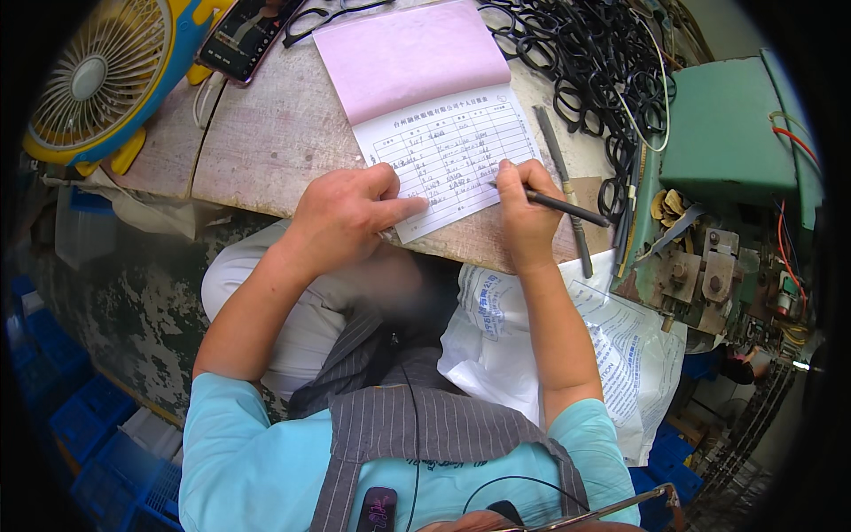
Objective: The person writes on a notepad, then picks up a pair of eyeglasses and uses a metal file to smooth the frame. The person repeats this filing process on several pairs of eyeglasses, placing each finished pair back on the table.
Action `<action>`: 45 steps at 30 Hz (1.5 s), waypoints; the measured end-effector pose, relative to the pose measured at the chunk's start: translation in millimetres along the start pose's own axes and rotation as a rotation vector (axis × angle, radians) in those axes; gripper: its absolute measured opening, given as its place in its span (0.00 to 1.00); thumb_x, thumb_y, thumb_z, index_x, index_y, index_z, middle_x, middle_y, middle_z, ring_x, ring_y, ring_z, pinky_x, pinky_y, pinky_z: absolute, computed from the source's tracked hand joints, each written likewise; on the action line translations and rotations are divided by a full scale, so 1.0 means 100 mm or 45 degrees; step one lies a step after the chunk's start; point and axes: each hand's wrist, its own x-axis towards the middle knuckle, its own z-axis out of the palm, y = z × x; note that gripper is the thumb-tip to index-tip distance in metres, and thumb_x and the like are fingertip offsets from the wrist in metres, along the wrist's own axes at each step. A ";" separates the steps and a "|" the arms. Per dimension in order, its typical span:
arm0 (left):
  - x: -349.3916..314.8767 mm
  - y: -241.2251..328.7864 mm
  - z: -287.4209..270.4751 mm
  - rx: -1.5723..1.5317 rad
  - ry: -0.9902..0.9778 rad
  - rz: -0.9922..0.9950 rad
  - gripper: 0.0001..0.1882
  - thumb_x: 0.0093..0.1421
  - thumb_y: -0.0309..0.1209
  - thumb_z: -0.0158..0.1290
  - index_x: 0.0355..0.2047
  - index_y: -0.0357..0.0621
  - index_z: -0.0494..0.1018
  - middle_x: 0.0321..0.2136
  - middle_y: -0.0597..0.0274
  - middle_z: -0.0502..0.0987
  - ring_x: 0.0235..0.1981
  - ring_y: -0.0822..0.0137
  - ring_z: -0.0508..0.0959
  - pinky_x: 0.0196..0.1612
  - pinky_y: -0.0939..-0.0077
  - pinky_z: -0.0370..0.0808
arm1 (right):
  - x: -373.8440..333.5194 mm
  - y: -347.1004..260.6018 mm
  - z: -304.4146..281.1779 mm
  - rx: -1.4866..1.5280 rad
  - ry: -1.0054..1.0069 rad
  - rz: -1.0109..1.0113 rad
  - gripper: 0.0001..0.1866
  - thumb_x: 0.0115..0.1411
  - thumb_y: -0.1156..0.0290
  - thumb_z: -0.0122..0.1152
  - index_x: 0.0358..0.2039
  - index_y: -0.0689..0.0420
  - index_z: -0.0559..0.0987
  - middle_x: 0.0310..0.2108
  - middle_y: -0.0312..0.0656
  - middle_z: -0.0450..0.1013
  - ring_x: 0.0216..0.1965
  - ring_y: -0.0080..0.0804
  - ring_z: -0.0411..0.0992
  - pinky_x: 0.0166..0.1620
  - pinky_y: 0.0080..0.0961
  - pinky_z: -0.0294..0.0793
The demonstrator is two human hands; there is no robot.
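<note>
A form pad lies near the table's front edge, its pink sheet [417,58] folded back at the top and its white ruled sheet [456,151] facing up with handwriting in the rows. My left hand [344,211] rests on the lower left of the white sheet. Its index finger stretches across a row and the other fingers curl under; it holds nothing. A black pen [569,209] is pinched in my right hand [529,211], over the sheet's right side, with the tip at the written rows.
Black eyeglass frames [612,66] are heaped at the back right, beside a green machine [727,129]. A long grey file-like tool [560,168] lies right of the pad. At the left are a yellow-blue fan [106,75] and a phone [248,37]. White plastic bags [585,355] hang below the edge.
</note>
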 end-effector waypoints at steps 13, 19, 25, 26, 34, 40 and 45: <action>-0.01 -0.02 0.01 -0.051 -0.007 -0.003 0.18 0.42 0.25 0.57 0.35 0.60 0.80 0.25 0.68 0.70 0.25 0.64 0.75 0.26 0.70 0.71 | 0.23 0.03 -0.20 0.349 -0.301 0.381 0.13 0.58 0.68 0.62 0.19 0.58 0.75 0.15 0.26 0.63 0.19 0.12 0.56 0.23 0.15 0.53; 0.00 -0.03 0.02 -0.052 -0.007 -0.005 0.17 0.43 0.25 0.58 0.34 0.59 0.80 0.25 0.67 0.70 0.26 0.64 0.75 0.26 0.70 0.71 | 0.26 0.01 -0.24 0.486 -0.313 0.446 0.12 0.58 0.69 0.63 0.20 0.59 0.76 0.15 0.26 0.64 0.19 0.12 0.56 0.23 0.15 0.52; 0.00 -0.02 0.02 -0.056 -0.004 -0.011 0.16 0.43 0.25 0.58 0.34 0.60 0.80 0.25 0.67 0.70 0.25 0.65 0.75 0.26 0.70 0.71 | 0.19 0.00 -0.18 0.251 -0.278 0.273 0.11 0.57 0.70 0.64 0.20 0.59 0.75 0.15 0.26 0.64 0.20 0.12 0.57 0.23 0.15 0.53; 0.00 -0.02 0.02 -0.058 0.000 -0.014 0.16 0.43 0.25 0.58 0.34 0.59 0.80 0.25 0.68 0.70 0.25 0.65 0.75 0.26 0.70 0.71 | 0.19 -0.01 -0.18 0.245 -0.263 0.261 0.12 0.57 0.70 0.64 0.20 0.59 0.75 0.15 0.26 0.64 0.20 0.12 0.57 0.23 0.15 0.53; 0.01 -0.02 0.02 -0.066 0.002 -0.019 0.15 0.44 0.26 0.58 0.34 0.59 0.81 0.24 0.68 0.70 0.25 0.65 0.75 0.26 0.70 0.71 | 0.11 -0.12 -0.14 0.154 -0.300 0.147 0.12 0.57 0.71 0.64 0.19 0.60 0.75 0.14 0.27 0.65 0.19 0.13 0.56 0.22 0.16 0.54; 0.00 -0.02 0.02 -0.066 0.001 -0.017 0.16 0.43 0.25 0.57 0.34 0.59 0.81 0.24 0.68 0.70 0.25 0.65 0.75 0.26 0.70 0.71 | 0.08 -0.06 -0.10 0.151 -0.177 0.168 0.12 0.56 0.71 0.64 0.20 0.61 0.75 0.14 0.28 0.65 0.19 0.13 0.57 0.22 0.16 0.56; 0.01 -0.01 0.02 -0.067 0.004 -0.015 0.17 0.42 0.25 0.57 0.34 0.59 0.81 0.24 0.68 0.70 0.25 0.65 0.75 0.26 0.70 0.71 | 0.05 -0.04 -0.09 0.034 -0.204 0.033 0.10 0.54 0.72 0.65 0.20 0.61 0.76 0.14 0.33 0.69 0.17 0.15 0.61 0.21 0.17 0.60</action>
